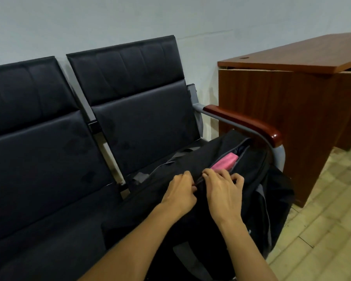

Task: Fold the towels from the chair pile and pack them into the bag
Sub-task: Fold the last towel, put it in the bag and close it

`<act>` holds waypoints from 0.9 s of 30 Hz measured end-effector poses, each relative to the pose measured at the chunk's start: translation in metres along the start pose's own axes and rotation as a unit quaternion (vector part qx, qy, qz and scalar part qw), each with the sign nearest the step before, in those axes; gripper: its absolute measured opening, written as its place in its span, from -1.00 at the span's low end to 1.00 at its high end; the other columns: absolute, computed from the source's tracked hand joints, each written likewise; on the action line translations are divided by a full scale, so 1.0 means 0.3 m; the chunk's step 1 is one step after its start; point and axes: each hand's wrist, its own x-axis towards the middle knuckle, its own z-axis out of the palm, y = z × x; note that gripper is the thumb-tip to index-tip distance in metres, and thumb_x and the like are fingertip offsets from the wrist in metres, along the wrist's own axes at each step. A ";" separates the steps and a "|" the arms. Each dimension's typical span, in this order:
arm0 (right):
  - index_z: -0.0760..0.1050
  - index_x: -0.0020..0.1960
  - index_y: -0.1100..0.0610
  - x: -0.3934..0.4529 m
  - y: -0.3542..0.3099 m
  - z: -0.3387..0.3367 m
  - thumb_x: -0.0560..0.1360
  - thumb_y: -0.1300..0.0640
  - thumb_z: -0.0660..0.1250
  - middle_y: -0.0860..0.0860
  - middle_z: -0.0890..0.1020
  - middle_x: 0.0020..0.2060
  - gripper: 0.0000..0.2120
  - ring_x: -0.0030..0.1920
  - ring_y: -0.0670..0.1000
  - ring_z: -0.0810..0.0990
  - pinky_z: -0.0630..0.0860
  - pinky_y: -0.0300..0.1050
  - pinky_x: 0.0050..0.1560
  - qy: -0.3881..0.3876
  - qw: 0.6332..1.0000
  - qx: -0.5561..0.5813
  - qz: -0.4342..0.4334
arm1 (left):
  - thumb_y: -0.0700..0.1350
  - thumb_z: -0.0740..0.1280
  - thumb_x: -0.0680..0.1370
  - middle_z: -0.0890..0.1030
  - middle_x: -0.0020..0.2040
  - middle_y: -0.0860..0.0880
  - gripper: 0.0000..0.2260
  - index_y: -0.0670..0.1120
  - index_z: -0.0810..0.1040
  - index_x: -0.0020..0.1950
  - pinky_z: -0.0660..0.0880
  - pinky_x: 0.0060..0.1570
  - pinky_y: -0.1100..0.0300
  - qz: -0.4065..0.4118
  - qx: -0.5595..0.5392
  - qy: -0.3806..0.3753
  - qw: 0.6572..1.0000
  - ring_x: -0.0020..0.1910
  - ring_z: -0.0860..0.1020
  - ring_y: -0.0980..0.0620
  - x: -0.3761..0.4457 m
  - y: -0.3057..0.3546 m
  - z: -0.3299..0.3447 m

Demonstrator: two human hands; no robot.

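Both hands' grip pinching bag [201, 230] zipper; left hand [179, 194], right hand [224, 191]; pink towel [224, 162] inside

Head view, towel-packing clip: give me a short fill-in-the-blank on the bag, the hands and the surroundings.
1. The towel showing through the bag's opening is ____ in colour.
2. The black bag lies on the seat of a ____.
3. Both hands, the left hand and the right hand, meet at the bag's ____.
4. Beyond the armrest stands a wooden ____.

Missing words: pink; chair; zipper; desk
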 end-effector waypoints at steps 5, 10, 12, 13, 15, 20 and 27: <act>0.63 0.07 0.07 0.029 0.056 -0.021 0.59 0.18 0.27 0.03 0.63 0.13 -0.83 0.16 0.07 0.58 0.30 0.07 0.17 0.053 0.993 0.031 0.103 | -0.26 0.27 0.58 0.39 -0.12 0.08 -0.87 -0.05 0.38 -0.01 0.29 -0.37 0.27 0.012 0.007 -0.108 0.994 -0.19 0.40 0.11 -0.021 -0.012 -0.033; 0.60 0.13 0.17 0.017 0.059 -0.046 0.59 0.28 0.31 0.10 0.65 0.13 -0.84 -0.06 0.20 0.64 0.53 0.07 -0.03 0.028 0.990 0.066 0.122 | -0.18 0.28 0.60 0.44 0.05 -0.06 -0.92 -0.07 0.37 0.02 0.36 -0.30 0.23 0.028 0.050 -0.186 0.981 -0.14 0.42 0.04 -0.037 0.006 -0.080; 0.60 0.14 0.17 0.013 0.065 -0.055 0.60 0.29 0.29 0.09 0.66 0.12 -0.83 -0.11 0.19 0.64 0.56 0.06 -0.06 0.018 0.987 0.093 0.128 | -0.16 0.30 0.59 0.44 0.06 -0.07 -0.89 -0.10 0.37 0.04 0.45 -0.19 0.15 0.038 0.085 -0.186 0.978 -0.10 0.45 -0.01 -0.030 0.034 -0.089; 0.61 0.15 0.17 0.011 0.070 -0.059 0.60 0.28 0.29 0.09 0.67 0.10 -0.82 -0.08 0.17 0.65 0.57 0.06 -0.03 0.015 0.986 0.103 0.128 | -0.13 0.32 0.58 0.45 0.07 -0.07 -0.85 -0.10 0.38 0.05 0.47 -0.13 0.09 0.047 0.100 -0.168 0.979 -0.06 0.46 -0.04 -0.023 0.052 -0.087; 0.61 0.17 0.17 0.007 0.077 -0.070 0.59 0.28 0.31 0.10 0.69 0.06 -0.81 -0.03 0.15 0.66 0.58 0.08 0.01 0.009 0.986 0.110 0.125 | -0.03 0.36 0.56 0.46 0.11 -0.06 -0.76 -0.08 0.37 0.11 0.46 -0.02 0.04 0.080 0.119 -0.104 0.984 0.04 0.46 -0.06 0.002 0.093 -0.066; 0.62 0.17 0.16 0.003 0.090 -0.070 0.48 0.33 0.41 0.09 0.70 -0.01 -0.72 -0.05 0.11 0.66 0.60 0.09 -0.05 0.004 0.989 0.108 0.103 | -0.10 0.34 0.57 0.42 0.28 -0.09 -0.65 -0.10 0.34 0.31 0.42 0.21 0.03 0.148 0.120 -0.008 0.982 0.23 0.40 -0.08 0.098 0.221 0.050; 0.61 0.07 0.09 0.101 0.229 -0.022 0.57 0.21 0.26 0.02 0.69 0.00 -0.83 0.04 0.08 0.64 0.48 0.07 0.07 0.040 0.997 0.018 0.069 | -0.30 0.29 0.55 0.50 0.06 -0.04 -0.77 -0.09 0.37 0.15 0.45 -0.07 0.12 0.100 -0.007 -0.039 0.994 -0.02 0.50 -0.01 0.140 0.213 0.075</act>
